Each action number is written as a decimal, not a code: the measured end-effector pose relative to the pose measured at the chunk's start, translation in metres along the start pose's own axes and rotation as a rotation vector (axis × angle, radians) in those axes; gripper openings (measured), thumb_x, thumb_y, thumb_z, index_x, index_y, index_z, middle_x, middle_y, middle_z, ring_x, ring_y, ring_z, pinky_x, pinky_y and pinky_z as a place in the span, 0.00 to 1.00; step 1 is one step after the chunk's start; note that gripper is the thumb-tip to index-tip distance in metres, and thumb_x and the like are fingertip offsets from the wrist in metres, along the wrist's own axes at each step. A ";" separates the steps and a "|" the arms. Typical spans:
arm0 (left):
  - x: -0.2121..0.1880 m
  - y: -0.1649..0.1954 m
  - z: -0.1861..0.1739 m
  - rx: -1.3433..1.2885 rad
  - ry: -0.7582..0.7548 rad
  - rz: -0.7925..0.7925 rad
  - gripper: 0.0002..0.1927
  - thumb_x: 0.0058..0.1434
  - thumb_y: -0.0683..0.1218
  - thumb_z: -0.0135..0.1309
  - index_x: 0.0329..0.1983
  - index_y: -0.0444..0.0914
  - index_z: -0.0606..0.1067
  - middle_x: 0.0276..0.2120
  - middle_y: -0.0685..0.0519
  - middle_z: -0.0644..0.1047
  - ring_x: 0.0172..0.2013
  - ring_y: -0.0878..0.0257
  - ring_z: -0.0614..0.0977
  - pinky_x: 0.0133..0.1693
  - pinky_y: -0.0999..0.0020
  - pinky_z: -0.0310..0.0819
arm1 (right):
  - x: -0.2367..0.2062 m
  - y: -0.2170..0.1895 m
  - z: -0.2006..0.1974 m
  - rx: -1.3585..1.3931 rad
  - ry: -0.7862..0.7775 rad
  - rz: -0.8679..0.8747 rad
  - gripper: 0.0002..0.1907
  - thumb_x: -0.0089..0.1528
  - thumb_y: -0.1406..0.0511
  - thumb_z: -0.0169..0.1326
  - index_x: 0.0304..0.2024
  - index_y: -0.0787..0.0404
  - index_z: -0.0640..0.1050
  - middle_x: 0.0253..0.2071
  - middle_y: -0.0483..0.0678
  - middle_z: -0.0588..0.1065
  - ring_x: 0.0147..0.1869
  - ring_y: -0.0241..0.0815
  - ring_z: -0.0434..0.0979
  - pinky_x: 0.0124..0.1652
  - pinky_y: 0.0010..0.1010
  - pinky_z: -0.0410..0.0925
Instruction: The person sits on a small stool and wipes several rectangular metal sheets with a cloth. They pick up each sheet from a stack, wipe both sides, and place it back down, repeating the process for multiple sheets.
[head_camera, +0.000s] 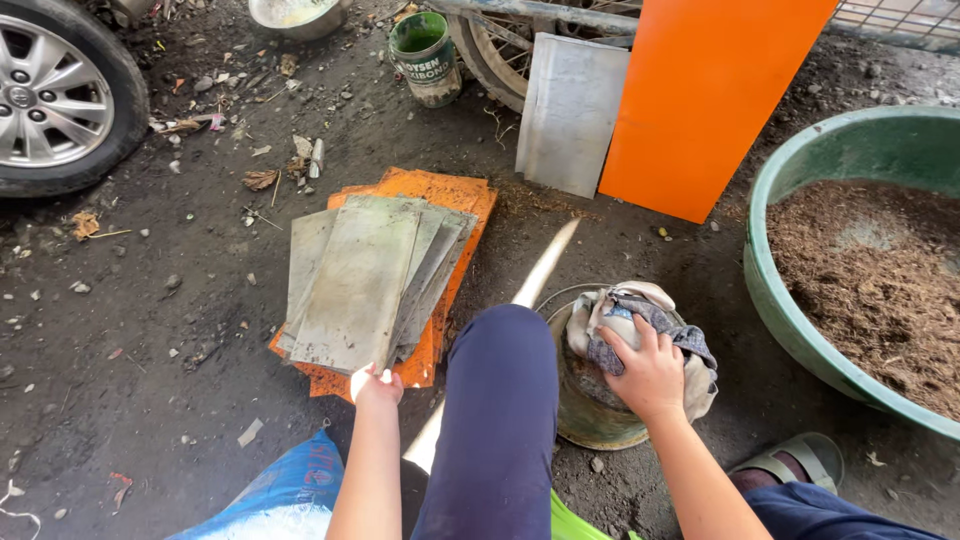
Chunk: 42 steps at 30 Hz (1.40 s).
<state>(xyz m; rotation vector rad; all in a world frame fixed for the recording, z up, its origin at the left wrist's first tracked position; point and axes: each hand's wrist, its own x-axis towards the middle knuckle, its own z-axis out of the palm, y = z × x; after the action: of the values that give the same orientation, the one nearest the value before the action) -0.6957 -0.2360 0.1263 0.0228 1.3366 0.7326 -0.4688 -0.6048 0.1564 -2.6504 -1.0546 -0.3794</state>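
the left hand (376, 385) grips the near edge of the top grey sheet (355, 285), fingers curled over it. that sheet lies on a fanned stack of similar grey sheets, and the stack rests on an orange sheet (455, 195) flat on the dirt ground (130, 330). the right hand (650, 375) is closed on a bundled rag (640, 320), pressing it onto the mouth of a small rusty bucket (590, 415) that stands just right of the person's blue-trousered knee (500, 400). further right sits a big green tub (800, 200) filled with brown husk. behind the stack, a grey panel (570, 110) and an orange panel (705, 95) lean upright; a green can (425, 55) and a car wheel (55, 90) stand beyond.
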 end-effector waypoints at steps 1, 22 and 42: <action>0.000 0.001 -0.001 -0.024 -0.011 -0.019 0.11 0.68 0.49 0.49 0.51 0.42 0.68 0.43 0.50 0.70 0.49 0.58 0.72 0.50 0.61 0.67 | 0.000 0.000 0.001 -0.001 0.007 0.005 0.39 0.40 0.55 0.70 0.56 0.29 0.75 0.61 0.51 0.69 0.55 0.55 0.73 0.50 0.47 0.69; -0.026 0.101 0.009 -0.054 -0.451 0.395 0.19 0.62 0.31 0.53 0.55 0.38 0.72 0.41 0.47 0.76 0.38 0.58 0.79 0.43 0.68 0.82 | 0.003 -0.011 -0.013 -0.092 -0.254 0.095 0.52 0.41 0.49 0.72 0.66 0.28 0.65 0.71 0.55 0.59 0.63 0.64 0.67 0.49 0.54 0.65; -0.119 -0.117 0.030 0.351 -0.948 -0.001 0.15 0.61 0.37 0.54 0.52 0.39 0.73 0.45 0.54 0.80 0.38 0.65 0.80 0.36 0.73 0.77 | -0.010 0.152 -0.198 0.788 0.603 0.566 0.37 0.51 0.71 0.68 0.62 0.64 0.71 0.54 0.50 0.76 0.56 0.41 0.78 0.56 0.32 0.71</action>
<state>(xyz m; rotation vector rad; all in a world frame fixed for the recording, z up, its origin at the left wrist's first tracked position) -0.6203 -0.3745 0.1887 0.5806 0.5315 0.3788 -0.3981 -0.7844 0.3155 -1.8136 -0.1684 -0.4651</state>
